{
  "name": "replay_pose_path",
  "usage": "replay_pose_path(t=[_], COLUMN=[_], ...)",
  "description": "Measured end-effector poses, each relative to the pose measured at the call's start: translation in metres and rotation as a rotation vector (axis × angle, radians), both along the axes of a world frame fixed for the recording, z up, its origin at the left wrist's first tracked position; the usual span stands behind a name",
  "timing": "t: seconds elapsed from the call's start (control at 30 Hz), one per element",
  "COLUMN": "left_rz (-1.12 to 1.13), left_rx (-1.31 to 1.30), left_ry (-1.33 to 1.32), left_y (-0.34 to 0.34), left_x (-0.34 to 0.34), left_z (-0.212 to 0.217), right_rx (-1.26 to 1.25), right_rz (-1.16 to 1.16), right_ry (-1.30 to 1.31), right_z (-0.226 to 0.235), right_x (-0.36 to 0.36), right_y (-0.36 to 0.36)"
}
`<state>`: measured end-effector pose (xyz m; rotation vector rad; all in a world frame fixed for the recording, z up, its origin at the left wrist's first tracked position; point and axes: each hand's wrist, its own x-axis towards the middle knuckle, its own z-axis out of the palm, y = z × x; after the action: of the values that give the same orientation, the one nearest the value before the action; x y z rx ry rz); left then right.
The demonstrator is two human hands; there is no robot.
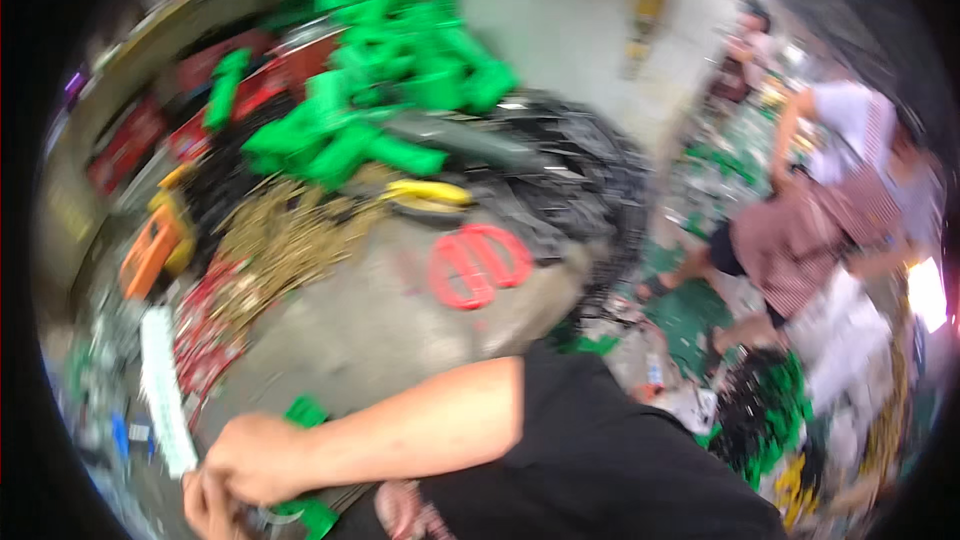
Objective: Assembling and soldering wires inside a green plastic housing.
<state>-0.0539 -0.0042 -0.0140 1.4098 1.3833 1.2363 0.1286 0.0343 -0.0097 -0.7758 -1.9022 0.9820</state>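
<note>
Your black cloth top [580,440] is closest. At lower left, your right hand [255,460] is beside a long white strip [165,390]; blur means I can't tell your hands' grip. Green plastic pieces [430,80] lie heaped at upper left, maybe to stay together.

A Black Shirt [650,460] with Short Sleeve [560,395]

The shirt looks plain and loose. The sleeve ends in a rather straight edge, and the arm [420,430] below it is bare. Low on the front there is a pinkish patch [403,508], too blurred to know if it is a print.
</note>
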Motion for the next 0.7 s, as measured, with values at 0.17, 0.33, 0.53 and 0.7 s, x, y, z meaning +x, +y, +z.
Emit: replay_pose_path(t=[0.17,0.33,0.53,0.7], left_rz=[-0.022,-0.069,-0.107,-0.104], left_rx=[0.065,0.073,0.248,0.291], left_ry=[0.086,-0.047,-0.065,-0.044], left_y=[-0.005,-0.010,-0.007,-0.001], left_x=[0.003,0.007,0.001,0.004], left_z=[0.003,0.009,-0.005,-0.007], right_rx=[-0.043,0.052,-0.009,-0.094], right_rz=[0.061,0.077,0.105,0.109], right_ry=[-0.161,-0.092,-0.097,-0.035], right_z=[-0.009,-0.006,0.003,0.002], right_x=[0.008,0.011,0.010,0.012], right_y=[0.003,0.001,0.001,0.004])
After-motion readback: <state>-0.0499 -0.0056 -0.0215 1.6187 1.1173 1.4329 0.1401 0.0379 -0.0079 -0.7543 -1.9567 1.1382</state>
